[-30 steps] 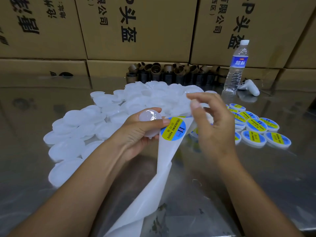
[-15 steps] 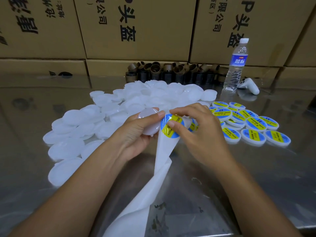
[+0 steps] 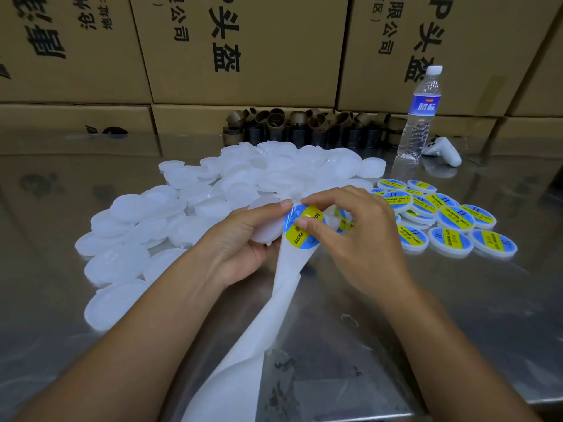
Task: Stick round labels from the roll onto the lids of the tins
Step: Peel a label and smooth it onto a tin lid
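Note:
My left hand (image 3: pixel 240 239) grips a plain white round lid (image 3: pixel 264 220) and, with its thumb, the white backing strip (image 3: pixel 274 300) of the label roll. A blue and yellow round label (image 3: pixel 300 236) sits at the strip's top end. My right hand (image 3: pixel 350 233) pinches that label between thumb and forefinger and bends its upper edge. The strip hangs down toward the front of the table. The roll itself is hidden behind my right hand.
A heap of unlabelled white lids (image 3: pixel 213 190) spreads over the left and middle of the steel table (image 3: pixel 457 315). Several labelled lids (image 3: pixel 454 217) lie at the right. Behind stand a water bottle (image 3: pixel 420 114), a white controller (image 3: pixel 444 150), brown cardboard cores (image 3: pixel 304 126) and stacked cartons (image 3: pixel 243 50).
My right hand came down from an open reach onto the label and now pinches it, curling its upper edge off the strip. The left hand holds the lid almost still.

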Available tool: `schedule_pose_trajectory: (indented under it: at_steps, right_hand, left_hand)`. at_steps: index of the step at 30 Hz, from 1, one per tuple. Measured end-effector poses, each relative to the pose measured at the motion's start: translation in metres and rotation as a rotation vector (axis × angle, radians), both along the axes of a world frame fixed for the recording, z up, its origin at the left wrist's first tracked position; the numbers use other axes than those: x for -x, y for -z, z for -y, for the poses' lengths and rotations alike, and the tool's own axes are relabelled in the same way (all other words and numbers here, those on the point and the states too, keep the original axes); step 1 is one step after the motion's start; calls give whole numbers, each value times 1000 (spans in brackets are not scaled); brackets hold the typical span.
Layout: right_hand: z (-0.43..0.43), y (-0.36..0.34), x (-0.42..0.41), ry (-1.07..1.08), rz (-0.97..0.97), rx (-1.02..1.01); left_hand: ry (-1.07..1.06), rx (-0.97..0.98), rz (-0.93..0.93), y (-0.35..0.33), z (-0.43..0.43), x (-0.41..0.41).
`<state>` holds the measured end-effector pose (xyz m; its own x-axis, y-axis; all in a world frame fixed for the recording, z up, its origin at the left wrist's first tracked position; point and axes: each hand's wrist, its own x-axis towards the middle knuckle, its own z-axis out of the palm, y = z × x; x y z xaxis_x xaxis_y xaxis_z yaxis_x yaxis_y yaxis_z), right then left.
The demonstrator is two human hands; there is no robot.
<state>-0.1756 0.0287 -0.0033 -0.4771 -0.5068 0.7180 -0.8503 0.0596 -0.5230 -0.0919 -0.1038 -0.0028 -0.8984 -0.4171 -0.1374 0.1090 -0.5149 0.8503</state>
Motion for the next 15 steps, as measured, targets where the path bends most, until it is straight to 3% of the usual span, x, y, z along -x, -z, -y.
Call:
schedule_pose_trajectory:
  at_steps: [8, 15]
  right_hand:
    - [-1, -1, -3, -48, 55, 7]
    - [-1, 1, -4, -70, -46, -9]
  left_hand:
    - [5, 7, 24, 1, 0, 1]
    - [10, 36, 69, 1, 0, 1]
